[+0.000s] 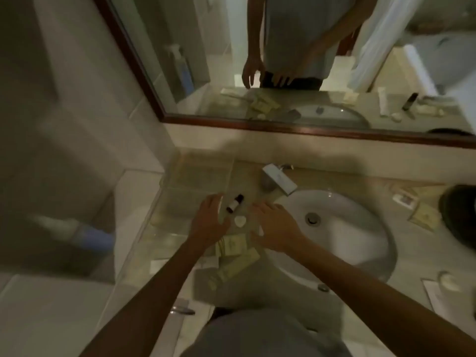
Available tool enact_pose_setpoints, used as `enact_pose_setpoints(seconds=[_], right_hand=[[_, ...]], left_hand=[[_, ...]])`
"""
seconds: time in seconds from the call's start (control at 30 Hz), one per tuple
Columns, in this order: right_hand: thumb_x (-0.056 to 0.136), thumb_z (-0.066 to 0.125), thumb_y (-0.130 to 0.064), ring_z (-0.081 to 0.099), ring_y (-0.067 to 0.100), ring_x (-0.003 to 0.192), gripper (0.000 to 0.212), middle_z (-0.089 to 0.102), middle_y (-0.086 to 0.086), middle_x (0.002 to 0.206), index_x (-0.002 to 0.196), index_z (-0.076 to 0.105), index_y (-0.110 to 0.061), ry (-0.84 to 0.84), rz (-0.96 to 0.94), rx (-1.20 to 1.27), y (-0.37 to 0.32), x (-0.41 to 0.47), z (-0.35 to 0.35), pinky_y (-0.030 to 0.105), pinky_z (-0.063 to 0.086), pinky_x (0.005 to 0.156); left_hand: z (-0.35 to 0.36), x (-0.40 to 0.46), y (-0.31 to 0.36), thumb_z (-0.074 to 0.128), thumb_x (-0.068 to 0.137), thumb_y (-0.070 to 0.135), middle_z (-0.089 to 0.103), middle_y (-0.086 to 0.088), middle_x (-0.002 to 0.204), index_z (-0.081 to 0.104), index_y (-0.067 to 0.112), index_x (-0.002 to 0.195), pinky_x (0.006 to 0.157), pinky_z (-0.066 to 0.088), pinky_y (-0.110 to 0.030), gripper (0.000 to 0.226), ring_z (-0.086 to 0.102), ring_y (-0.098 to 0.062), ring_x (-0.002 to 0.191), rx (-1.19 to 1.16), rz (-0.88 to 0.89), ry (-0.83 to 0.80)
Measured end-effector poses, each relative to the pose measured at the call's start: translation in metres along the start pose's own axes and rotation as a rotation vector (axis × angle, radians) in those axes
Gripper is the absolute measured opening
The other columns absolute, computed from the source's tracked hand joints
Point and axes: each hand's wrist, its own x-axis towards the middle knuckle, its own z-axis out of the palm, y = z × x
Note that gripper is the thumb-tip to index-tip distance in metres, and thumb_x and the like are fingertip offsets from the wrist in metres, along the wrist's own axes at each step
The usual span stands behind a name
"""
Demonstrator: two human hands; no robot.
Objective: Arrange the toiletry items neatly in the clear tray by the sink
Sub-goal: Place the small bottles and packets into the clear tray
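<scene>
Hovering both hands, left hand (210,219) and right hand (277,225) spread and empty, I risk knocking the small dark bottle (234,202) between them toward the sink (360,228).

Both hands, left hand (210,219) and right hand (277,224), hovered with fingers spread over the surface (360,186), either side of a small dark bottle (235,203).

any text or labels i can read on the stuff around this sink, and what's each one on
None can be read.
Pale yellow sachets below the hands: printing, too blurred.
Small dark bottle with white label: label too small.
White box on the faucet: faint mark, unreadable.
Yellow packets right of the white basin: print blurred.
White card beside them: unreadable.
</scene>
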Motion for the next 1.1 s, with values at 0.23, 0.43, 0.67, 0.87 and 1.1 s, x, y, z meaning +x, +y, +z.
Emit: enact_pose_setpoints(seconds=[0.23, 0.43, 0.67, 0.87, 1.1], right_hand=[[0.084, 0.057, -0.046, 0.047, 0.027, 0.117, 0.061, 0.05, 0.007, 0.136, 0.137, 0.044, -0.019, -0.233, 0.042, -0.125, 0.009, 0.003, 0.079, 0.041, 0.042, 0.094], [0.085, 0.06, -0.048, 0.048, 0.024, 0.114, 0.058, 0.051, 0.004, 0.132, 0.134, 0.047, -0.021, -0.258, 0.131, -0.151, 0.01, 0.014, 0.094, 0.039, 0.042, 0.097], [0.087, 0.059, -0.047, 0.049, 0.022, 0.114, 0.055, 0.051, 0.005, 0.135, 0.133, 0.047, -0.02, -0.16, 0.224, -0.11, 0.009, 0.036, 0.099, 0.036, 0.042, 0.098], [0.087, 0.062, -0.038, 0.05, 0.021, 0.11, 0.045, 0.055, 0.006, 0.127, 0.126, 0.052, -0.018, -0.15, 0.29, -0.086, 0.005, 0.066, 0.101, 0.035, 0.045, 0.093], [0.085, 0.064, -0.028, 0.05, 0.021, 0.108, 0.045, 0.054, 0.005, 0.124, 0.128, 0.052, -0.017, -0.157, 0.337, -0.103, 0.001, 0.072, 0.118, 0.033, 0.046, 0.088]], left_hand=[[0.063, -0.057, -0.034, 0.069, 0.077, 0.043, 0.05, -0.009, 0.126, 0.047, 0.016, 0.13, 0.087, 0.048, -0.04, 0.064, 0.054, -0.029, 0.109, 0.227, -0.079, -0.339], [0.093, -0.072, -0.047, 0.073, 0.075, 0.047, 0.044, -0.007, 0.135, 0.041, 0.014, 0.135, 0.096, 0.042, -0.037, 0.076, 0.045, -0.024, 0.121, 0.412, -0.083, -0.592], [0.096, -0.056, -0.049, 0.063, 0.086, 0.027, 0.055, -0.012, 0.126, 0.049, 0.01, 0.125, 0.098, 0.034, -0.038, 0.045, 0.048, -0.028, 0.116, 0.47, 0.19, -0.624], [0.088, -0.05, -0.064, 0.069, 0.08, 0.045, 0.049, -0.014, 0.129, 0.047, 0.006, 0.127, 0.098, 0.036, -0.041, 0.065, 0.045, -0.03, 0.118, 0.436, 0.288, -0.692], [0.103, -0.058, -0.042, 0.057, 0.089, 0.01, 0.058, -0.021, 0.122, 0.054, 0.001, 0.119, 0.096, 0.04, -0.043, 0.031, 0.052, -0.034, 0.112, 0.467, 0.311, -0.731]])
